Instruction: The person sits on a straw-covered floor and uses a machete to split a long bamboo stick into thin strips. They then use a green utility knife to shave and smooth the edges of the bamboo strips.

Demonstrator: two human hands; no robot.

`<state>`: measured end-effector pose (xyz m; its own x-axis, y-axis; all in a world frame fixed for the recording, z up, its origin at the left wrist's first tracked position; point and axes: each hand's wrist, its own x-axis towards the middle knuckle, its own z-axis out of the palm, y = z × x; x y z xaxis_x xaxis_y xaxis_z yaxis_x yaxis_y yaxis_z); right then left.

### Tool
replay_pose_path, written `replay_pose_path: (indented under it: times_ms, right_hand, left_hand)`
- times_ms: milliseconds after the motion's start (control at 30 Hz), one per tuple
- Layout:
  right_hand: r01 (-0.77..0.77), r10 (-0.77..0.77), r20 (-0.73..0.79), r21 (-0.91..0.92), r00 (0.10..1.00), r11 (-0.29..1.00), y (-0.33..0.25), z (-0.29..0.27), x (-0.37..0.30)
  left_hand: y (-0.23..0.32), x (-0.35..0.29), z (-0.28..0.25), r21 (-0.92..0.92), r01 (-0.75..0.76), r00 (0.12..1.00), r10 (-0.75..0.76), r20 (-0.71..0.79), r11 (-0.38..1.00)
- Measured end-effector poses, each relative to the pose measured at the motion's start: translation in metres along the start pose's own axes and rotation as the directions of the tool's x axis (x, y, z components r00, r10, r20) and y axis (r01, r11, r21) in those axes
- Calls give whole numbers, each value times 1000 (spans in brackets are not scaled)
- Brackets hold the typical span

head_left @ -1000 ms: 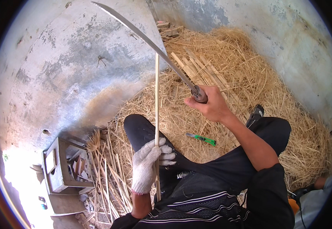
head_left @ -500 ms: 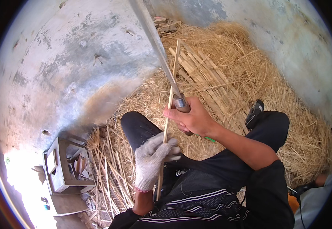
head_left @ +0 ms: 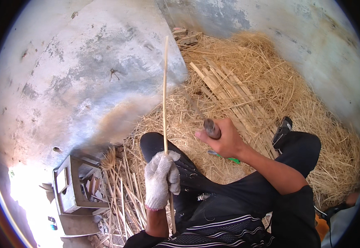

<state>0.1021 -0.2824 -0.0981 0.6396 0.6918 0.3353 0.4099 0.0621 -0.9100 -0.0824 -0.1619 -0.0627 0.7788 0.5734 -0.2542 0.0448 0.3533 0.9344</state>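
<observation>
My left hand point(head_left: 161, 178), in a white knit glove, is closed around a thin pale bamboo strip point(head_left: 165, 95) that stands upright over my left knee. My bare right hand point(head_left: 223, 138) grips the dark handle of a long knife point(head_left: 211, 128). Its blade is a motion blur running up and left from the handle toward the strip. The right hand is just to the right of the strip, a little above the gloved hand. I am sitting in black trousers on a heap of straw-coloured shavings point(head_left: 271, 82).
A grey concrete floor point(head_left: 84, 74) fills the left and top. A bundle of split bamboo slats point(head_left: 225, 89) lies on the shavings. More strips point(head_left: 122, 194) and a small wooden stool point(head_left: 70, 188) are at the lower left. A green-handled tool point(head_left: 225, 157) lies by my right arm.
The right hand swung the knife down from high at the upper right to beside the strip. The blade, clear before, is now blurred. The gloved hand kept its hold on the strip.
</observation>
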Motion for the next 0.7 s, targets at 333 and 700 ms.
replay_pose_path:
  times_ms: [333,700]
  right_hand:
    - [420,-343,244,-569,907,707,31,3,8]
    - [-338,183,-294,-665,938,666,69,-32,88]
  left_hand:
    - [-3,-7,9,-56,17,999,-14,51,998]
    - [-28,-32,5,94,114,993,-110,-49,989]
